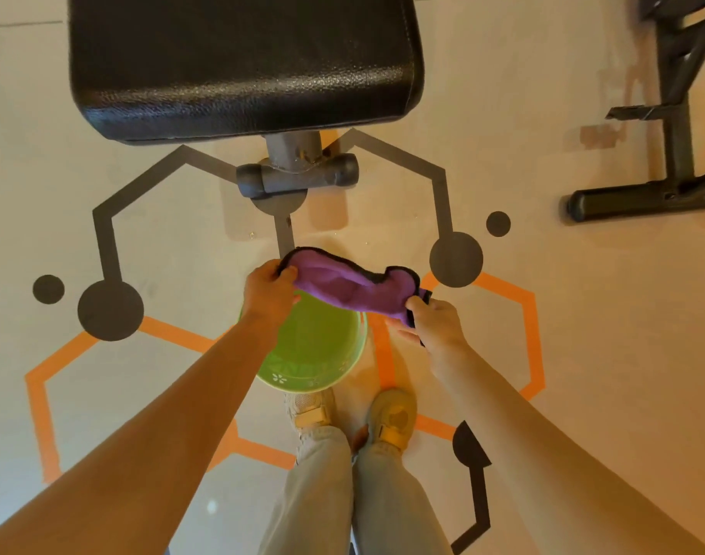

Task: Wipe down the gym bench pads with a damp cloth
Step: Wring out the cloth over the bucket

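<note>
**Holding a purple cloth over a green basin in front of the gym bench**

Head view. Looking straight down, both hands stretch a purple microfibre cloth (351, 284) with a dark edge between them. The left hand (269, 292) is closed on the cloth's left end, thumb and fingers clamped around the hem. The right hand (435, 324) pinches the right end, thumb on top and fingers beneath, with a dark corner of the cloth showing below the fingers. The cloth sags slightly in the middle and hangs clear of the floor, directly above the far rim of a round green plastic basin (317, 350) with white flower marks on its near wall. The basin stands on the floor (603, 354), a pale surface printed with grey and orange hexagon lines and dark dots, just ahead of two tan shoes (353, 414) and light trousers. Beyond the cloth, well apart from it, the black padded bench pad (243, 62) fills the top of the frame, carried on a grey post and cross foot (297, 174). A second black metal frame (663, 154) stands at upper right.
</note>
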